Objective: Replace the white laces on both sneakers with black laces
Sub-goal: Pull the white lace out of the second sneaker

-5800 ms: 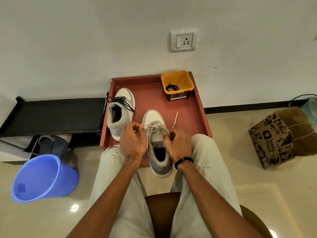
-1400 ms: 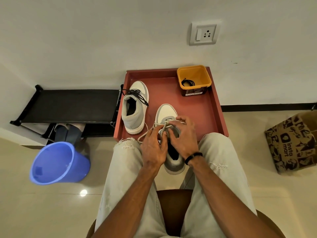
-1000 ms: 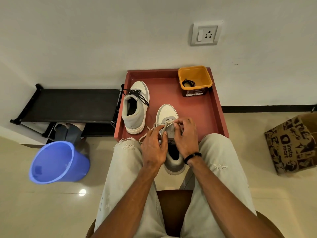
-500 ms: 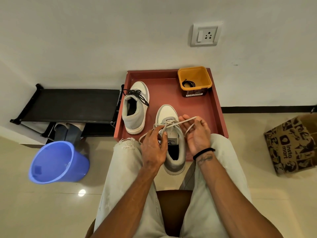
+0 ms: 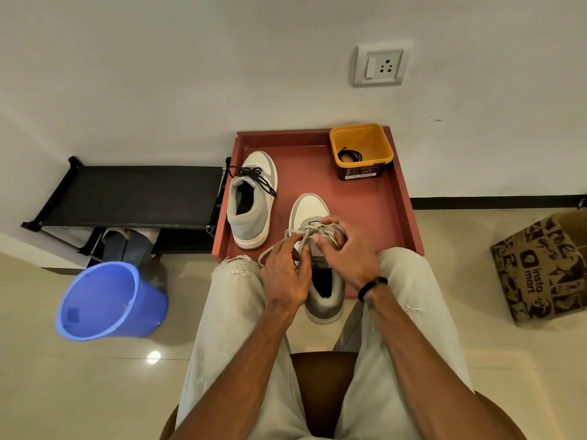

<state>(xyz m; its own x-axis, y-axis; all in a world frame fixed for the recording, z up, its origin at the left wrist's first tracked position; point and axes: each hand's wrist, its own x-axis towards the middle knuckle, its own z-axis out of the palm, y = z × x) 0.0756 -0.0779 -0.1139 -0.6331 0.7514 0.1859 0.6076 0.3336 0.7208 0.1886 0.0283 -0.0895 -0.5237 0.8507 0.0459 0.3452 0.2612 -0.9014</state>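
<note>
Two grey-and-white sneakers stand on a red tray [image 5: 398, 198]. The left sneaker [image 5: 251, 200] carries black laces. The right sneaker [image 5: 313, 214] has a white lace [image 5: 293, 231] loosened across its eyelets, with a loop hanging off its left side. My left hand [image 5: 284, 274] pinches the lace at the sneaker's left side. My right hand [image 5: 344, 252] sits over the tongue, its fingers curled round the lace near the upper eyelets. A spare black lace [image 5: 349, 154] lies coiled inside an orange tub [image 5: 374, 144] at the tray's back right corner.
A blue bucket [image 5: 109, 301] stands on the floor at the left. Behind it is a low black shoe rack [image 5: 133, 195] with footwear underneath. A printed paper bag [image 5: 546, 268] sits at the right. My knees flank the tray's front edge, against a white wall.
My right hand, which had drawn a length of white lace out to the right, has come back over the sneaker's tongue. The left hand stays at the sneaker's left side.
</note>
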